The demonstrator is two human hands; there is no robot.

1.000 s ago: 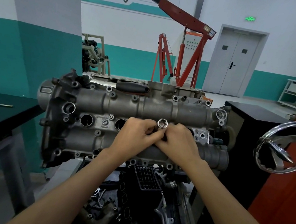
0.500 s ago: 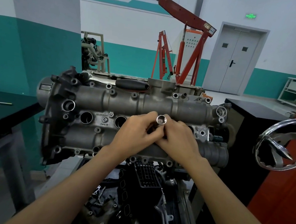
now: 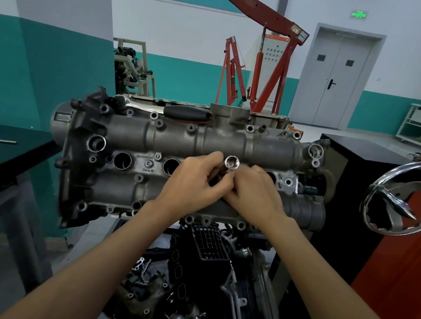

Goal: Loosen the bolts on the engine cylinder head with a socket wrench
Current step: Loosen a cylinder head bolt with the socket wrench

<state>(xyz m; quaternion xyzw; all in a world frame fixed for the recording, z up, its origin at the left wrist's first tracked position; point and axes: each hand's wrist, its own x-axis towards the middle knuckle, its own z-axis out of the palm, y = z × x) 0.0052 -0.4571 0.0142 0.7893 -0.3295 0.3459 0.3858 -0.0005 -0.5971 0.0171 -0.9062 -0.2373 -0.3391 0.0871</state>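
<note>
Socket (image 3: 231,162) stands open-end up, pinched between curled fingers of left hand (image 3: 195,184) and right hand (image 3: 254,194).

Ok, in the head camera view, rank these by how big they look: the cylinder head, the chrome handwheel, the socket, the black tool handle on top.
1. cylinder head
2. chrome handwheel, though it sits nearer the camera's edge, so distorted
3. black tool handle
4. socket, held between the left hand and right hand

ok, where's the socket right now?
Head view, centre: the socket sits open end up between the left hand and right hand, over the middle of the cylinder head.
</note>
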